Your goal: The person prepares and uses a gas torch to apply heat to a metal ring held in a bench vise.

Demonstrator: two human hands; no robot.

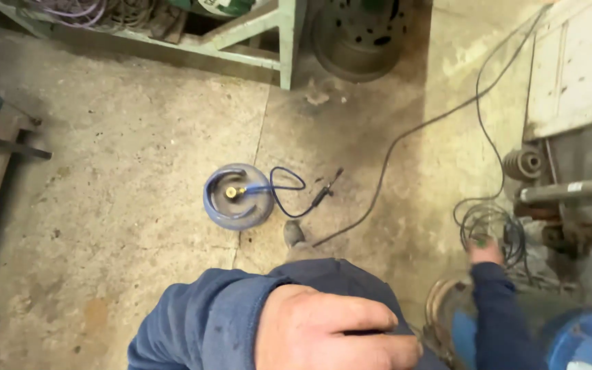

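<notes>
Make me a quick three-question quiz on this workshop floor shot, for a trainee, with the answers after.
1. True or false: the left hand is gripping the blue gas cylinder.
2. Which does the right hand reach toward? A) the green bench frame B) the coiled dark cable C) the wheel rim
3. Fill in: a thin blue ____ loops from the cylinder's brass fitting to a small torch on the concrete floor.

Key: 1 false, it is near the camera, well apart from the cylinder. 2 B. 3 hose.
</notes>
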